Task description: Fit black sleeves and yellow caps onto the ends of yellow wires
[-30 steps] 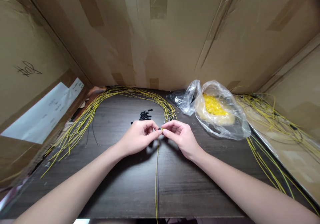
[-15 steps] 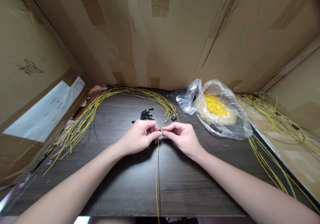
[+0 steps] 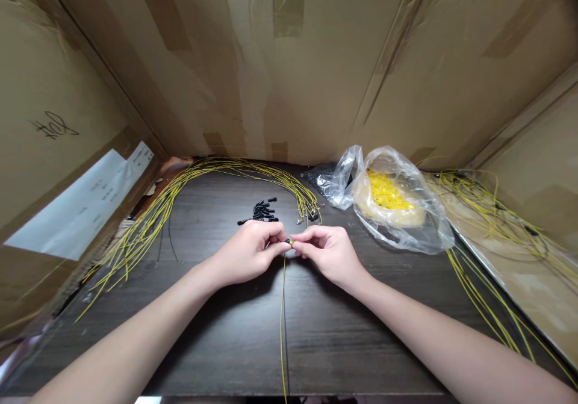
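At the middle of the dark table my left hand (image 3: 253, 250) and my right hand (image 3: 332, 250) meet, fingertips almost touching. My left thumb and fingers pinch a small black sleeve-like part (image 3: 288, 241). Against its right end, my right fingertips close on a tiny yellowish piece (image 3: 292, 243), mostly hidden by the fingers. A thin yellow wire (image 3: 282, 326) runs down from the pinch toward the table's front edge; where it joins the parts is covered. Just beyond my left hand lies a pile of small black parts (image 3: 262, 211).
A bundle of yellow wires (image 3: 169, 196) arcs across the back left. Right of it sit a clear bag of black bits (image 3: 323, 175) and an open clear bag of yellow pieces (image 3: 388, 190). More yellow wires (image 3: 487, 193) lie at right. Cardboard walls (image 3: 325, 61) enclose the table.
My hands keep the same pinch and show only a very slight shift. The whole view has tilted a little; nothing has been taken up or let go.
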`<state>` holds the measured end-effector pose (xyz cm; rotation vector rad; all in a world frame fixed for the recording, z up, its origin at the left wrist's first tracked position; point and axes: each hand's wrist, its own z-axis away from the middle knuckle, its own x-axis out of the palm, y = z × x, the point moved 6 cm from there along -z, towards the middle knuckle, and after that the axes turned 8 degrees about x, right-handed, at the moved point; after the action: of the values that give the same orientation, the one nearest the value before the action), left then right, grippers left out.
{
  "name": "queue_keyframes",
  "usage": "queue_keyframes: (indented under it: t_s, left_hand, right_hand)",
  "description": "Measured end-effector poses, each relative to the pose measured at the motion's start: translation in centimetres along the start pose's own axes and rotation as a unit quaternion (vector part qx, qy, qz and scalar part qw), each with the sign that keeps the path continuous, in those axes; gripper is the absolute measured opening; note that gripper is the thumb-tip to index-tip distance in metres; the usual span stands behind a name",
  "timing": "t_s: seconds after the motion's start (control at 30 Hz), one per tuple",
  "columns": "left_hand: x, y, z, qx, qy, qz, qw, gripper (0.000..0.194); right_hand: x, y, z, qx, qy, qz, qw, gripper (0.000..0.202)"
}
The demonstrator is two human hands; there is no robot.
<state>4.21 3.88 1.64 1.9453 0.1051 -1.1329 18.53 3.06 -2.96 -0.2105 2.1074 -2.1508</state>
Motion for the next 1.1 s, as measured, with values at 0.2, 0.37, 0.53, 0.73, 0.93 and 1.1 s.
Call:
queue_keyframes:
  t_s: [0.2, 0.37, 0.53, 0.73, 0.93, 1.1]
  left_hand:
    - [0.12, 0.04, 0.09, 0.023, -0.013, -0.03, 0.999, 0.022]
    - [0.38, -0.07, 0.24, 0.022, -0.026, -0.027, 0.999, 0.021]
    - [0.55, -0.24, 0.17, 0.021, -0.016, -0.031, 0.999, 0.023]
    - [0.24, 0.04, 0.3, 0.055, 0.018, -0.072, 0.996, 0.016]
    - [-0.02, 0.05, 0.29, 0.06, 0.034, -0.081, 0.994, 0.013]
    - [-0.12, 0.18, 0.29, 0.073, 0.055, -0.08, 0.993, 0.012]
  right_hand:
    - [0.14, 0.1, 0.07, 0.007, -0.013, 0.005, 1.0, 0.025]
    - [0.13, -0.43, 0.44, -0.053, 0.009, 0.072, 0.996, 0.013]
    - [0.14, -0.26, 0.29, -0.029, -0.004, 0.051, 0.998, 0.014]
    - [0.05, -0.17, 0.07, -0.008, 0.003, -0.007, 1.0, 0.02]
    - [-0.07, -0.21, 0.23, -0.024, 0.028, -0.011, 0.999, 0.019]
    - [-0.07, -0.08, 0.2, -0.025, 0.032, -0.007, 0.999, 0.019]
